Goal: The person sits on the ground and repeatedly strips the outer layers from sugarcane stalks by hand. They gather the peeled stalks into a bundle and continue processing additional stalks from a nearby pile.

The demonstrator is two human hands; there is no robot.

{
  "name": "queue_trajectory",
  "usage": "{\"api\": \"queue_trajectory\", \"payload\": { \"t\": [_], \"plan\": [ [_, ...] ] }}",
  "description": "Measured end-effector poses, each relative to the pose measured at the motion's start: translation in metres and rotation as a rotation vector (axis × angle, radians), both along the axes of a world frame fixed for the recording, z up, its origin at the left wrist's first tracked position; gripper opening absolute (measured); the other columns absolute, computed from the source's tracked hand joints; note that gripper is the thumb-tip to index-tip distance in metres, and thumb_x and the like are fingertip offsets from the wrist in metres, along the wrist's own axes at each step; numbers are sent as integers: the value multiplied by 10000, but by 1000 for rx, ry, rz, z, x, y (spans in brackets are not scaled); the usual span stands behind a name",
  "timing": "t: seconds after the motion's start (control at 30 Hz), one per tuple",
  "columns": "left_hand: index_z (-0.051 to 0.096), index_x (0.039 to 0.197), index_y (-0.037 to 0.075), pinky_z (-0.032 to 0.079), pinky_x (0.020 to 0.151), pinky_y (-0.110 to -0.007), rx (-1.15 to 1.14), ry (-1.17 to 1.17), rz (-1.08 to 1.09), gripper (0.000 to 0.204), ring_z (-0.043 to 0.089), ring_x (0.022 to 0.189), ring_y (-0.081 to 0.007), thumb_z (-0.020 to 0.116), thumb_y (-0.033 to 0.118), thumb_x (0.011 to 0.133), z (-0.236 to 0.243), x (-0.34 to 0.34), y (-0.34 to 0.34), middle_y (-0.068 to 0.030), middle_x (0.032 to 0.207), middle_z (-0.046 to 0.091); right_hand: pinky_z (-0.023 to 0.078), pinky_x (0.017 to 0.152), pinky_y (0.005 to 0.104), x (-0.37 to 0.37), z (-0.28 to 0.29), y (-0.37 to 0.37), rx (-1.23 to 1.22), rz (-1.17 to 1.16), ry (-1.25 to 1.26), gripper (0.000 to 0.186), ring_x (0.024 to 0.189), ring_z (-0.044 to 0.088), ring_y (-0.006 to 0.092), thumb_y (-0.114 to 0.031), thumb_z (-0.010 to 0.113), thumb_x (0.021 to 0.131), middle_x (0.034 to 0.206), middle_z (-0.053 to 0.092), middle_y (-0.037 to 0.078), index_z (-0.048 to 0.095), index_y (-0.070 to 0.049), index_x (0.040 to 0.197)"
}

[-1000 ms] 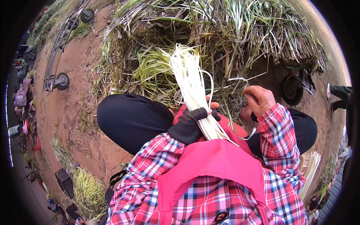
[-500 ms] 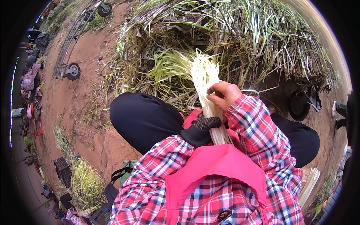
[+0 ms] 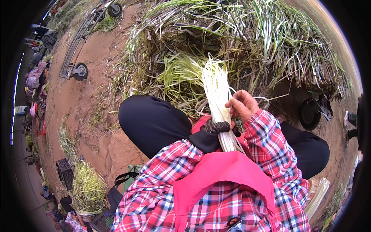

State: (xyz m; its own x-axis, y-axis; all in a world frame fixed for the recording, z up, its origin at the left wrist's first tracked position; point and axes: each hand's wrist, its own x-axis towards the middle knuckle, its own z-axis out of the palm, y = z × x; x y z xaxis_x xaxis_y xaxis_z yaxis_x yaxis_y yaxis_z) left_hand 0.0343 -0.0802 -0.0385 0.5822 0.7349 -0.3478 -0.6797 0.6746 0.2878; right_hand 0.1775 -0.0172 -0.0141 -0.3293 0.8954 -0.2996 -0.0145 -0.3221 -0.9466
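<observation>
Stalk bundle [image 3: 217,91], head view: pale, between our knees, near end at the pink apron [image 3: 228,166]. Our left hand [image 3: 210,134], black-gloved, is wrapped round its lower part. Our bare right hand [image 3: 244,105] has curled fingers at its right edge; we can't tell if they pinch a stalk. Yellow-green leaves [image 3: 179,73] lie beyond.

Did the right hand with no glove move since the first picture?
Yes. Judged against the black wheel, the right hand moved left, away from it, to the pale stalks.
</observation>
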Motion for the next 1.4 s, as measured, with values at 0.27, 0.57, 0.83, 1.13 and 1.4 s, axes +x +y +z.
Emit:
{"api": "queue_trajectory", "payload": {
  "t": [0.27, 0.57, 0.83, 1.13, 1.4],
  "plan": [
    [471, 1094, 63, 470, 638, -331, -40, 35, 75, 442, 559, 702, -170, 656, 132, 698, -1, 6, -4, -58, 792, 563, 427, 420, 309, 37, -18, -24, -183, -75, 679, 18, 480, 446, 169, -96, 432, 864, 577, 440, 47, 421, -91, 877],
    [478, 1082, 46, 421, 634, -302, 2, 29, 118, 399, 497, 693, -137, 615, 172, 729, -32, 19, -4, -16, 741, 515, 285, 379, 207, 82, 46, -20, -227, -13, 480, 72, 462, 306, 95, -162, 426, 874, 545, 338, -8, 451, -102, 842],
    [485, 1060, 2, 320, 833, -382, 689, 1154, 593, 358, 393, 968, -263, 541, 102, 721, 16, 22, 50, -127, 1004, 449, 308, 385, 223, 110, 93, -1, 124, -93, 79, 76, 458, 340, 108, -155, 448, 859, 543, 372, 2, 473, -94, 821],
    [464, 1083, -57, 203, 1003, -445, 835, 2044, 1039, 370, 272, 1201, -354, 481, 79, 739, 18, 41, 82, -216, 1232, 370, 333, 392, 241, 37, 81, -8, 236, 372, -295, 80, 454, 377, 123, -146, 473, 843, 540, 409, 14, 497, -84, 798],
    [487, 1068, -19, 231, 978, -430, 840, 1855, 1028, 389, 304, 1163, -342, 487, 46, 684, 6, 42, 86, -178, 1184, 405, 355, 397, 257, -12, 60, -16, 347, 851, -346, 84, 451, 411, 136, -139, 494, 828, 537, 442, 24, 519, -76, 778]
  ]
}}
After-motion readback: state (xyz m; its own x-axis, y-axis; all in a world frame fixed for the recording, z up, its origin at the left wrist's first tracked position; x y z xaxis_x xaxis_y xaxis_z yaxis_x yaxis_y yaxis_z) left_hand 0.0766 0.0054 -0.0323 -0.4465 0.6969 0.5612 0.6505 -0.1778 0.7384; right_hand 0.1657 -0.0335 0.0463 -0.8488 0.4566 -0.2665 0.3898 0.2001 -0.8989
